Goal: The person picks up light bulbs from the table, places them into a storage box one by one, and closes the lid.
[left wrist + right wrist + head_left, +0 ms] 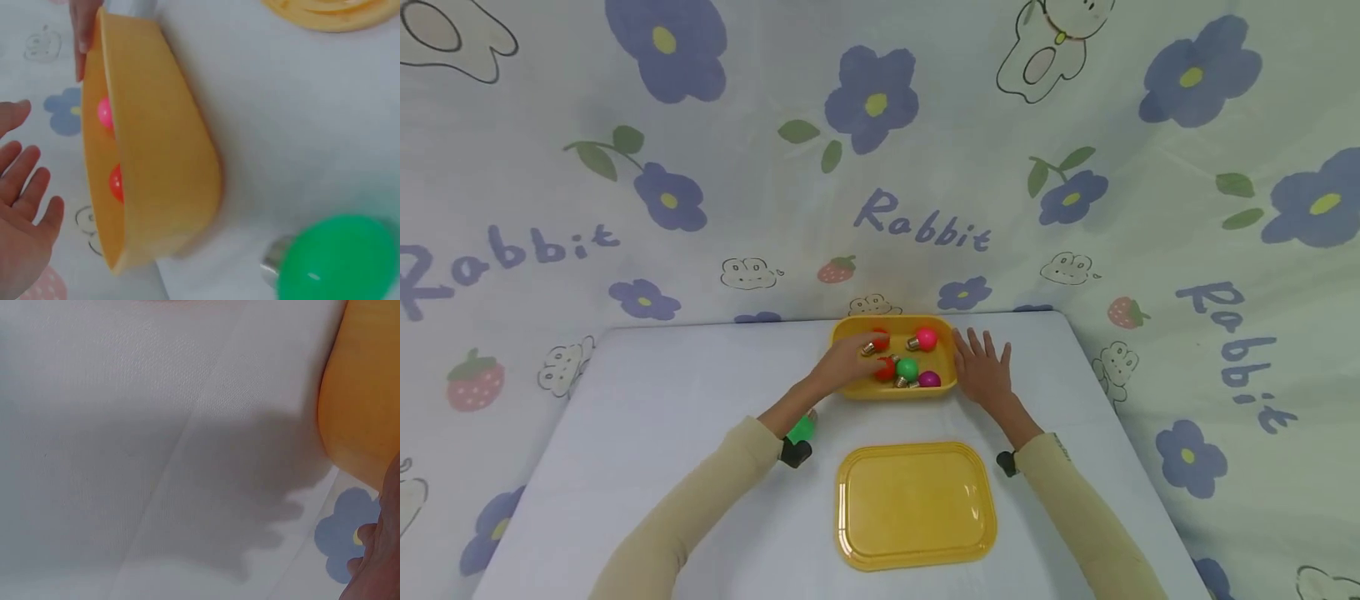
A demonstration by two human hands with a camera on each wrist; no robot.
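A yellow bin (854, 392) at the back of the table holds several small coloured bulbs with metal screw bases. Among them are a pink bulb (927, 338), a green bulb (907, 369), a purple bulb (929, 379) and a red bulb (884, 369). My left hand (844, 363) reaches over the bin's left side, above the red bulbs. In the left wrist view its fingers (25, 187) are spread, with nothing between them. My right hand (982, 370) rests against the bin's right rim with fingers spread.
A yellow lid (916, 506) lies flat on the white table (700, 367) in front of the bin. Under my left forearm is another green bulb (802, 429), outside the bin. A patterned cloth (760, 183) hangs behind the table.
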